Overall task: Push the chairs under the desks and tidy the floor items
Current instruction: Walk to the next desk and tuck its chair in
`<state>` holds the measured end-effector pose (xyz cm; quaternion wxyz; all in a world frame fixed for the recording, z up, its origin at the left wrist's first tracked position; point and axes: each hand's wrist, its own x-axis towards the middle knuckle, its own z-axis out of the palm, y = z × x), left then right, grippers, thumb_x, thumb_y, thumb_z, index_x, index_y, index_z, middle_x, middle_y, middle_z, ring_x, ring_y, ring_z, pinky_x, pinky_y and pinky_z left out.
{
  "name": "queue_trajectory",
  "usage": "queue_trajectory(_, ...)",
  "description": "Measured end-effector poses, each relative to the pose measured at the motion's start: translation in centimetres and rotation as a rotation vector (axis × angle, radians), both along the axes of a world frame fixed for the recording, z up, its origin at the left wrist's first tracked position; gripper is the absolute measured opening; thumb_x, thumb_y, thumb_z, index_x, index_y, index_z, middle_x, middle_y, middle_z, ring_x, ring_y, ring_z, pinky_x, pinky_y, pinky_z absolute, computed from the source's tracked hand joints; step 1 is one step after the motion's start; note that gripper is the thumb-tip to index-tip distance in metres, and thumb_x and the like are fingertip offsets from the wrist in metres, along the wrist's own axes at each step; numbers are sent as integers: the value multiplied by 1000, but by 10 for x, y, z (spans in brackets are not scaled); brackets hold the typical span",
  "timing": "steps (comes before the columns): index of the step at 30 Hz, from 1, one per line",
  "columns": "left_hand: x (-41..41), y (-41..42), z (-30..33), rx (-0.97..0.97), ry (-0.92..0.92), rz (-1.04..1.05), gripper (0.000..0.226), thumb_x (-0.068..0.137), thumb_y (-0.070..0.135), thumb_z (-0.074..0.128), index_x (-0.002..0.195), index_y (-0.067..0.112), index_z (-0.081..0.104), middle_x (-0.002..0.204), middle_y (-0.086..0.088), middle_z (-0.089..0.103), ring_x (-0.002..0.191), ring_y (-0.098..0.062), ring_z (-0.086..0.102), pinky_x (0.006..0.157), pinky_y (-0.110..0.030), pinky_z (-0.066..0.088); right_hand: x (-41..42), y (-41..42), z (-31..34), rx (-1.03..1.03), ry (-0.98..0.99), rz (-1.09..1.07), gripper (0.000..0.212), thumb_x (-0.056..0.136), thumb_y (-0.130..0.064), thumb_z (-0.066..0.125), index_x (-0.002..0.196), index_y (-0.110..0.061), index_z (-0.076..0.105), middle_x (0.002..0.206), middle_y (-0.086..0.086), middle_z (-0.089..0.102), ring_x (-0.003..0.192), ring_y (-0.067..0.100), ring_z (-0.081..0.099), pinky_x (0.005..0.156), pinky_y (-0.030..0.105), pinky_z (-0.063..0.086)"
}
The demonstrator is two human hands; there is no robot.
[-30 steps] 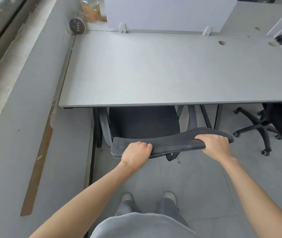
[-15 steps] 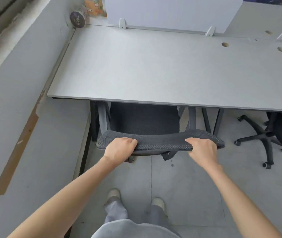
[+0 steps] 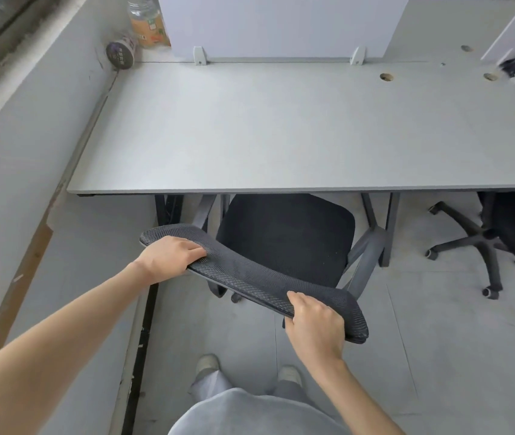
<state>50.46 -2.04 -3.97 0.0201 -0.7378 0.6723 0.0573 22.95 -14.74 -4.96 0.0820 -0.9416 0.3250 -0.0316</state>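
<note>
Chair (image 3: pixel 284 243) backrest (image 3: pixel 249 274) is in my grip at both ends: left hand (image 3: pixel 168 259) with fingers curled over the top edge near the wall side, right hand (image 3: pixel 314 331) wrapped round the near end. It sits skewed, seat partly under the desk (image 3: pixel 281 130). Risk, in my judgement: pushed at this angle, the right armrest (image 3: pixel 366 255) could strike the desk leg (image 3: pixel 389 227) just beside it, or my knuckles could meet the desk edge. Left-side clearance to the dark frame (image 3: pixel 168 208) looks tight, though shadow hides it. Open floor lies rightward, short of the second chair (image 3: pixel 482 240).
</note>
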Motion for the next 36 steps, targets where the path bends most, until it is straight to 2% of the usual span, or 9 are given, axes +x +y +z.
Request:
queue_trajectory(3,-5,0,0,16,27,72,34,66,-4,66,99,7,68,89,-9,72,78,-28,68,63,-32,53,1,-7,1,-25,-9,17,35,31,-20,85,59,-24,63,45,-8,55,41,10,56,34,17,33)
queue_trajectory(5,-12,-1,-5,37,0,76,30,66,-1,65,94,9,68,82,-7,72,72,-27,68,59,-31,54,-6,-18,-1,-40,-2,33,36,30,-22,85,58,-24,63,46,-8,56,43,9,57,35,16,34)
queue_trajectory(10,-64,-28,-6,143,32,169,30,76,13,37,93,9,61,85,-7,68,82,-30,63,70,-35,50,-38,-80,-1,-83,29,17,34,34,-22,87,62,-22,68,55,-7,67,50,17,64,36,22,43)
queue_trajectory(13,-92,-53,-2,159,-9,166,25,80,10,38,95,7,58,86,-10,67,81,-33,62,69,-35,47,-45,-124,7,-121,43,22,33,48,-22,85,78,-26,74,69,-6,72,63,19,68,46,22,43)
queue_trajectory(17,-110,-78,10,239,-70,276,16,84,9,42,94,9,55,92,-9,67,85,-33,60,72,-38,44,-45,-150,5,-64,73,39,35,77,-24,62,111,-32,65,101,-6,72,94,21,65,66,26,45)
queue_trajectory(23,-139,-96,7,230,-114,336,19,87,9,40,100,9,55,96,-12,67,89,-33,60,71,-37,43,-60,-178,6,-62,92,91,36,82,-27,58,117,-34,61,110,-7,69,100,21,63,73,28,47)
queue_trajectory(26,-152,-102,0,252,-114,347,20,88,9,38,101,8,53,96,-12,66,88,-33,59,67,-37,38,-66,-193,11,-59,29,142,33,76,-24,66,108,-30,68,104,-4,72,96,24,66,69,28,48)
queue_trajectory(32,-157,-105,0,259,-72,364,18,87,9,39,99,8,52,96,-11,66,89,-35,59,67,-36,36,-69,-202,4,-72,1,155,34,54,-18,82,86,-26,74,76,-4,74,70,23,70,52,27,49)
queue_trajectory(36,-155,-99,0,235,-12,361,9,84,8,41,87,12,48,94,-10,67,87,-36,59,65,-36,33,-73,-205,2,-96,49,235,27,54,-17,81,79,-18,71,70,-2,72,66,25,68,53,28,50)
